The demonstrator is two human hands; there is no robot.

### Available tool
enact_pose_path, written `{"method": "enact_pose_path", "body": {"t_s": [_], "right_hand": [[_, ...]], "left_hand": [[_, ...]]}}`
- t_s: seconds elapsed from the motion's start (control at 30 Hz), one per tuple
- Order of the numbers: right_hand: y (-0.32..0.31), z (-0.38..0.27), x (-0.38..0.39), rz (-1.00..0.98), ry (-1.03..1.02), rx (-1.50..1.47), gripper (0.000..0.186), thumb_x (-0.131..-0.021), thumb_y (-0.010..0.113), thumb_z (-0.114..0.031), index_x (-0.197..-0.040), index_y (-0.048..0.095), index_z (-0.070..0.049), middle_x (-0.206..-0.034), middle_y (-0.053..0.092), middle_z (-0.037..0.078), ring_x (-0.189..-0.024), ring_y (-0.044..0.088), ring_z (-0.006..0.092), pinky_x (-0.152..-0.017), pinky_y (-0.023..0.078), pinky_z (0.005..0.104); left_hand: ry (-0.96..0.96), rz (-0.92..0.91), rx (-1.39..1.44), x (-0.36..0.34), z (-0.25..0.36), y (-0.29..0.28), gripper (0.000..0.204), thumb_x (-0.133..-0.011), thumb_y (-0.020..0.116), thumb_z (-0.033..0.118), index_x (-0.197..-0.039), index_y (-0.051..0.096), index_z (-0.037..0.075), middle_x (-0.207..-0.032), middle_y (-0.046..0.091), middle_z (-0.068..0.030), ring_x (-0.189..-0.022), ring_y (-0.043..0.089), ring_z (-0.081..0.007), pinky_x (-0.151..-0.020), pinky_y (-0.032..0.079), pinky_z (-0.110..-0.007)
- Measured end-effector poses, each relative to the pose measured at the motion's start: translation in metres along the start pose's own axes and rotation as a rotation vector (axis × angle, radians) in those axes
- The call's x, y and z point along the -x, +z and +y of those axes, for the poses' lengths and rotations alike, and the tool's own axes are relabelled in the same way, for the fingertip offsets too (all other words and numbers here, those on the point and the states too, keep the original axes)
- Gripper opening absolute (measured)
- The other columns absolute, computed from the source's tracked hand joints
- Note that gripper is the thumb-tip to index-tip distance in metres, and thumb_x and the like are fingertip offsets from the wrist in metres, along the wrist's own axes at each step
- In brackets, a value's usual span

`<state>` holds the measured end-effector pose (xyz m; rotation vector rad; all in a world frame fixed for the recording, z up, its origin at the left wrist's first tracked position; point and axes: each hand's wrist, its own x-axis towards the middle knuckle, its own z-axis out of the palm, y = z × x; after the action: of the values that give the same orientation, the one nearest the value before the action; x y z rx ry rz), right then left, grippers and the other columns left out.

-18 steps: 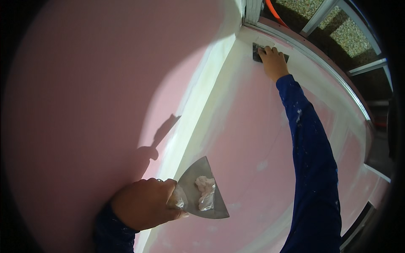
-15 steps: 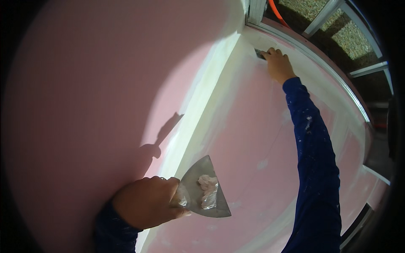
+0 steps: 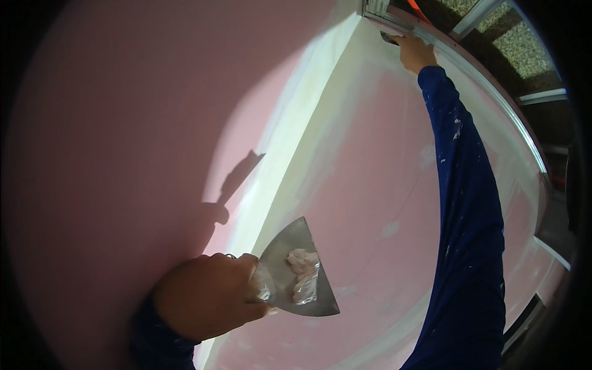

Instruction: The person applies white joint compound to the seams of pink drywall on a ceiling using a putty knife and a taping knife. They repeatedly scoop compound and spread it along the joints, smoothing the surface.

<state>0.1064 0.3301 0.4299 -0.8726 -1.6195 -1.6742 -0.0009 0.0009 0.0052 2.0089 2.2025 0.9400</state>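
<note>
Left grip [image 3: 209, 296], in front of the lower end of the pale corner strip [image 3: 308, 117], is clenched round the handle of 1 wide putty knife [image 3: 279, 280]; its blade sticks out to the strip's right w/ 1 lump of putty [image 3: 303, 274] on it. Right grip [image 3: 418, 52], just right of the strip's top end, is grasping 1 small dark scraper [image 3: 388, 39] nr the pink wall [image 3: 376, 185]; can't tell if it's touching. Paint-flecked blue sleeve [image 3: 470, 203] runs well right of the strip. Dark shadow [image 3: 239, 176] falls just left of it.
</note>
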Motion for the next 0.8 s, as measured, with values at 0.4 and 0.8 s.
{"method": "enact_pose_path", "body": {"t_s": [0.4, 0.8], "right_hand": [[-0.006, 0.005, 0.006, 0.067, 0.038, 0.030, 0.050, -0.100, 0.048, -0.011, -0.146, 0.054, -0.030, -0.137, 0.060, 0.007, -0.128, 0.059, 0.0299, -0.103, 0.045, 0.0682], [0.014, -0.012, 0.010, 0.118, 0.033, 0.030, 0.047, -0.100, 0.055, -0.020, -0.147, 0.055, -0.026, -0.145, 0.051, 0.014, -0.134, 0.051, 0.0387, -0.106, 0.044, 0.0666]], "left_hand": [[0.009, -0.024, -0.001, -0.001, 0.000, -0.003, 0.047, -0.085, 0.074, 0.042, -0.103, 0.065, -0.001, -0.084, 0.071, -0.0202, -0.081, 0.072, -0.0354, -0.076, 0.057, -0.046], [-0.035, -0.030, -0.036, 0.009, 0.004, -0.004, 0.056, -0.084, 0.076, 0.047, -0.112, 0.065, -0.001, -0.086, 0.073, -0.0191, -0.082, 0.072, -0.0358, -0.076, 0.057, -0.046]]}}
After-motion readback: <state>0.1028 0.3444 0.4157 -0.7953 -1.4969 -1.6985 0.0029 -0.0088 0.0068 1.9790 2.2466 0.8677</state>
